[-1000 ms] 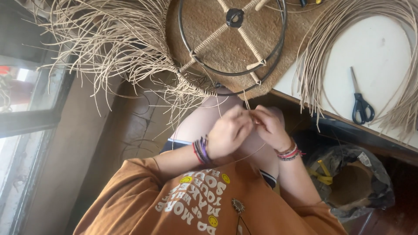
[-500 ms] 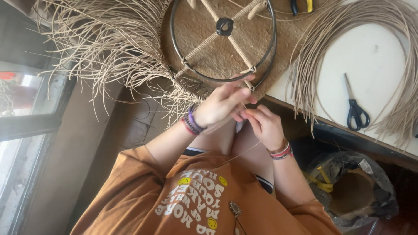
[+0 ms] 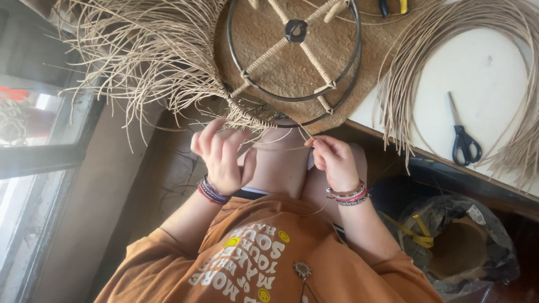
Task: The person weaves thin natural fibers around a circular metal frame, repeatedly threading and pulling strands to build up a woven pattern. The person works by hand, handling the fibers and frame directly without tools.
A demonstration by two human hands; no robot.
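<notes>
My left hand (image 3: 222,157) is raised with its fingers apart, the fingertips touching loose straw strands (image 3: 146,62) that hang as a fringe from the edge of a black metal ring frame (image 3: 230,53). My right hand (image 3: 336,160) pinches a thin straw strand (image 3: 307,138) between thumb and forefinger, just below the ring's near edge. The ring has crossed spokes wrapped in fibre and a dark hub (image 3: 295,29). It lies on a round woven mat (image 3: 269,78). Both wrists wear several bracelets.
A white table (image 3: 483,73) carries a curved bundle of long reeds (image 3: 412,67), black scissors (image 3: 464,141) and pliers (image 3: 392,7) at the top edge. A plastic-covered basket (image 3: 460,247) sits on the floor at right. A window (image 3: 33,134) is on the left.
My hands have drawn apart: the left moved left and opened, and the right shifted right, drawing a strand away from the ring.
</notes>
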